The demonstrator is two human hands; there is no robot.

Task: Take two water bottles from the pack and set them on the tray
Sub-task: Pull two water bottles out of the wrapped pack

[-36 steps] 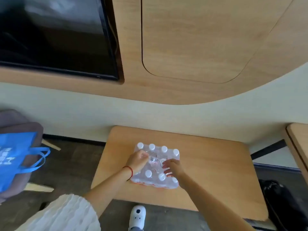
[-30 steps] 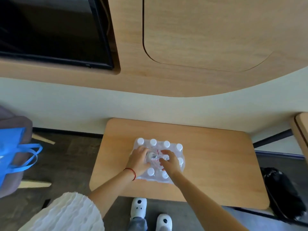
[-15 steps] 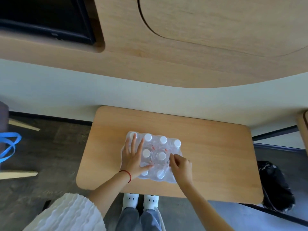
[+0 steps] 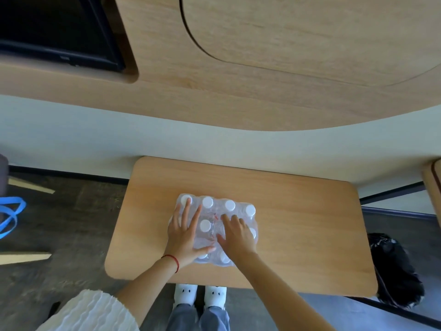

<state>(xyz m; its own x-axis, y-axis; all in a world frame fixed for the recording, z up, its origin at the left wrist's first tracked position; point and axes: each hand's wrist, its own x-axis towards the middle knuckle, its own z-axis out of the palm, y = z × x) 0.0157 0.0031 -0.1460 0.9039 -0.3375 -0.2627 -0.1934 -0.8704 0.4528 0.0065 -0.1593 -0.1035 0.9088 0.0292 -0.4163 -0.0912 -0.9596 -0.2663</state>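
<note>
A shrink-wrapped pack of water bottles (image 4: 239,207) with white caps lies on the wooden table (image 4: 298,223), a little left of its middle. My left hand (image 4: 185,237) rests flat on the pack's left side, fingers spread, holding nothing. My right hand (image 4: 236,237) is on the pack's middle with fingers bent and tips pressed into the clear wrap. Whether it pinches the film is hidden. All bottles sit inside the wrap. No tray is in view.
The table stands against a pale wall under wood panelling with a dark screen (image 4: 55,27). A black bag (image 4: 396,271) lies on the floor at the right. A blue strap (image 4: 12,216) is at the far left. Another table's edge (image 4: 433,182) shows at the right.
My right hand has moved from the pack's right side onto its middle. My left hand stays spread on the left side. The view has tilted further down.
</note>
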